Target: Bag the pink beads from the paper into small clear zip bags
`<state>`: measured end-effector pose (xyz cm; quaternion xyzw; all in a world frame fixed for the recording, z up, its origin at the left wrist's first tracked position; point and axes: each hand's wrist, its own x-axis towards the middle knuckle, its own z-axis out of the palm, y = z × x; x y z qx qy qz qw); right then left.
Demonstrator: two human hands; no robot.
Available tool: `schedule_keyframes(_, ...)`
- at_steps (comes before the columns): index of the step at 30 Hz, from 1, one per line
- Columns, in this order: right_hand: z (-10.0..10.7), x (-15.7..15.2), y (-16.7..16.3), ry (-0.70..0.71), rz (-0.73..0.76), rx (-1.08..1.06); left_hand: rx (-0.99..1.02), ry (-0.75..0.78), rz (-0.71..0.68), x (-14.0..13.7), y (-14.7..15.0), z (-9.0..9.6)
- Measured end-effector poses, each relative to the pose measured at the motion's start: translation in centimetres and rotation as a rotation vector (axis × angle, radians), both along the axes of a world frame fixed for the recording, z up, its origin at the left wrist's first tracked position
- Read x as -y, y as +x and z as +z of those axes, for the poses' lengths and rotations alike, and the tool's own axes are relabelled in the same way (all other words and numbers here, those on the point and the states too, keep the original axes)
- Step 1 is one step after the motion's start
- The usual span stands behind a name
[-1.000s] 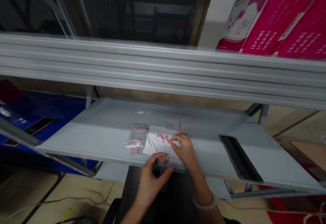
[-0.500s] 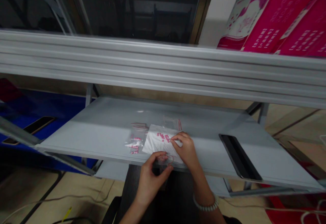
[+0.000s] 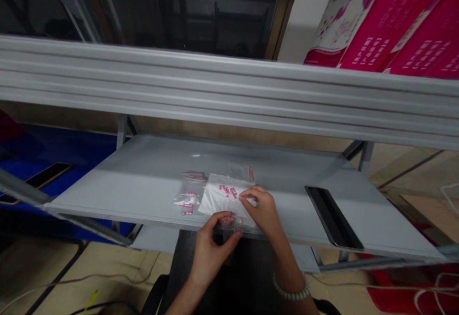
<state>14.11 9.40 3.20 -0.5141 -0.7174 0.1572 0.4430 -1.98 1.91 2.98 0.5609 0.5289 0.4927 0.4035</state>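
My left hand (image 3: 215, 244) holds a small clear plastic bag (image 3: 232, 221) by its mouth, between thumb and fingers, at the front edge of the shelf. A white tissue (image 3: 215, 199) lies flat just beyond it, with several small pink beads (image 3: 229, 190) in a loose cluster on top. At the right side of the cluster, my right hand (image 3: 260, 206) has thumb and index finger pinched together; anything between the tips is too small to make out. To the left of the tissue rests a clear zip bag (image 3: 189, 195) with pink beads inside.
Behind the tissue lies another clear zip bag (image 3: 241, 169). A dark phone (image 3: 333, 217) sits on the right of the grey shelf (image 3: 139, 171). A metal beam (image 3: 215, 83) crosses above, with pink boxes (image 3: 380, 33) on it. Another phone (image 3: 46, 176) lies on a blue surface at left.
The camera view has shifted slightly. Both hands keep nearly the same positions over the tissue and the bag.
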Motion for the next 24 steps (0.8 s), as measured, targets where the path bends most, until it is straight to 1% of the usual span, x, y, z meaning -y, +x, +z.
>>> schedule_keyframes(2, -1.4, -0.9, -0.4, 0.008, -0.038, 0.017, -0.003, 0.003, 0.0, 0.0, 0.0, 0.0)
schedule_keyframes(4, -2.3, -1.3, -0.9, 0.012, -0.055, 0.027, -0.008, 0.009, 0.001, 0.0, 0.0, 0.1)
schedule_keyframes(6, -2.8, -1.4, -1.2, 0.013, -0.06, 0.03, -0.01, 0.014, 0.006, 0.0, -0.1, 0.2)
schedule_keyframes(8, -2.7, -1.4, -1.4, 0.014, -0.06, 0.025, -0.009, 0.016, 0.009, 0.0, -0.1, 0.3)
schedule_keyframes(10, -2.2, -1.2, -1.3, 0.013, -0.048, 0.012, -0.008, 0.017, 0.008, 0.0, -0.1, 0.3)
schedule_keyframes(13, -0.3, -0.2, -1.1, 0.002, 0.023, -0.011, -0.009, 0.017, 0.009, -0.1, 0.0, 0.3)
schedule_keyframes(17, 3.1, 2.2, -0.6, -0.069, 0.257, -0.068, -0.016, 0.036, -0.002, -0.1, 0.0, 0.3)
schedule_keyframes(19, 4.1, 3.2, -0.3, -0.122, 0.348, -0.076, -0.024, 0.046, -0.009, 0.0, -0.1, 0.2)
schedule_keyframes(21, 4.3, 3.5, 0.0, -0.155, 0.374, -0.077, -0.027, 0.042, -0.009, 0.0, -0.2, 0.2)
schedule_keyframes(22, 4.0, 3.3, 0.2, -0.153, 0.355, -0.08, -0.025, 0.036, -0.006, 0.1, -0.2, 0.1)
schedule_keyframes(24, 2.8, 2.3, 0.3, -0.097, 0.226, -0.064, -0.018, 0.026, 0.0, 0.1, -0.2, 0.2)
